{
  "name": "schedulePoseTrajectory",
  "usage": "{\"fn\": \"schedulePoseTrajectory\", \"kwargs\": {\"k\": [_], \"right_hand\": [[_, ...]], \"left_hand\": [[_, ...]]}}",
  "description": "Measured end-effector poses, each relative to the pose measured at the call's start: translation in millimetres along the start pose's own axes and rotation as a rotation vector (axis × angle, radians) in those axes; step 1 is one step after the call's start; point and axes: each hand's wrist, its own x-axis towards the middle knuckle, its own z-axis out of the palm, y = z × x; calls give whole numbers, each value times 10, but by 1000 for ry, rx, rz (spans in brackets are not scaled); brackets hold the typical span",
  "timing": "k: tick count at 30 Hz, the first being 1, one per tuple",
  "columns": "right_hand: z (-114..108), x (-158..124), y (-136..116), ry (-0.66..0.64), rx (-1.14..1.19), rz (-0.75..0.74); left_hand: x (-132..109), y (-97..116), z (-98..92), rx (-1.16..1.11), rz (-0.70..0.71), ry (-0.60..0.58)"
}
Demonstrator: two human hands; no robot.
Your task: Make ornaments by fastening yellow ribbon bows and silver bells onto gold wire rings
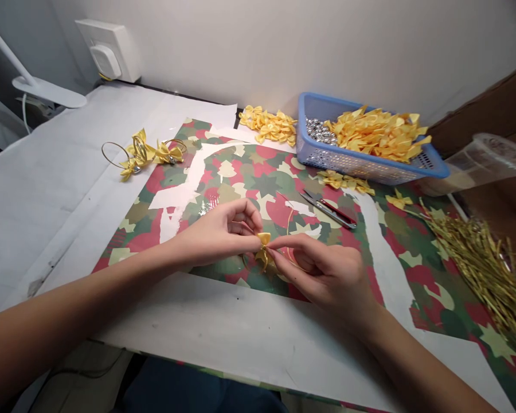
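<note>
A small yellow ribbon bow (pixel 264 239) is held between both hands, just above the red and green patterned paper (pixel 258 178). My left hand (pixel 221 232) pinches the bow from the left with thumb and fingertips. My right hand (pixel 322 272) pinches it from the right, fingers closed on the bow and a thin gold wire (pixel 289 221) that curves up behind it. A gold ring seems to hang under the bow, mostly hidden by my fingers.
A blue basket (pixel 370 163) with yellow bows and silver bells stands at the back right. Loose bows (pixel 270 125) lie beside it. Snips (pixel 329 209) lie mid-table. Finished ring-and-bow pieces (pixel 144 152) sit at the left. Gold wire ties (pixel 481 264) lie right. A lamp base (pixel 49 92) is far left.
</note>
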Motion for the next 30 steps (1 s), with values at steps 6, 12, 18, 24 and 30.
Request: {"fn": "schedulePoseTrajectory", "kwargs": {"k": [6,12,18,24,30], "right_hand": [[7,-22,11,2,18,-12],[4,-22,12,-22,18,-2],[20,-18,26,-53,34,28],[57,-37,55,-70,96,74],[54,-28,47,-70,116,84]], "left_hand": [[0,-4,-11,9,9,-1],[5,-13,-10,32,19,6],[-53,23,-37,328,185,-8],[-63,66,-63,727,569,183],[-87,169,-179,799,542,-12]]}}
